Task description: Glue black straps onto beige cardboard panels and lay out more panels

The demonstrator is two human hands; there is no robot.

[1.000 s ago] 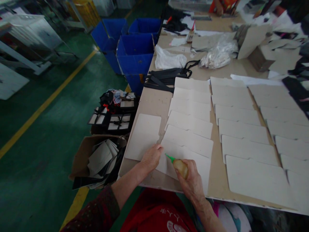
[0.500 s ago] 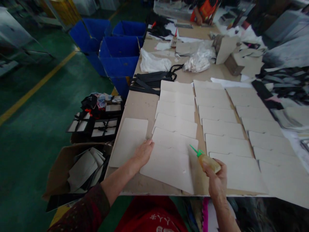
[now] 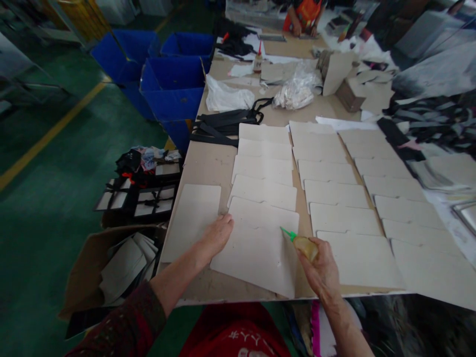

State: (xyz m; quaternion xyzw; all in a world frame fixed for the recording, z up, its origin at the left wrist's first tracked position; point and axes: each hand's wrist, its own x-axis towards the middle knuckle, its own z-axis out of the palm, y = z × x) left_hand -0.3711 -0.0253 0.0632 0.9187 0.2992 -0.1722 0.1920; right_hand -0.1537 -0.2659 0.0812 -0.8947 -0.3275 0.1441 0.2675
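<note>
My right hand (image 3: 323,265) is wrapped round a squeeze bottle of yellowish liquid (image 3: 306,248). Its thin green nozzle points left, with the tip just over the upper right part of the front grey cardboard sheet (image 3: 256,258). My left hand (image 3: 219,233) has its fingers closed at that sheet's left edge. This sheet lies slightly turned at the near end of a column of overlapping sheets (image 3: 262,191). Left of my hand, another cardboard sheet (image 3: 191,213) lies flat by itself.
Further columns of overlapping sheets (image 3: 349,250) cover the table's right side. Black straps (image 3: 219,124) and plastic bags (image 3: 297,89) lie behind. Blue bins (image 3: 171,89) and a carton of offcuts (image 3: 85,267) stand at left. A co-worker's hands (image 3: 297,29) are at the far end.
My right hand has moved the bottle left, bringing the nozzle from beside the front sheet's column to over it. My left hand stays at the sheet's edge. The view has shifted slightly.
</note>
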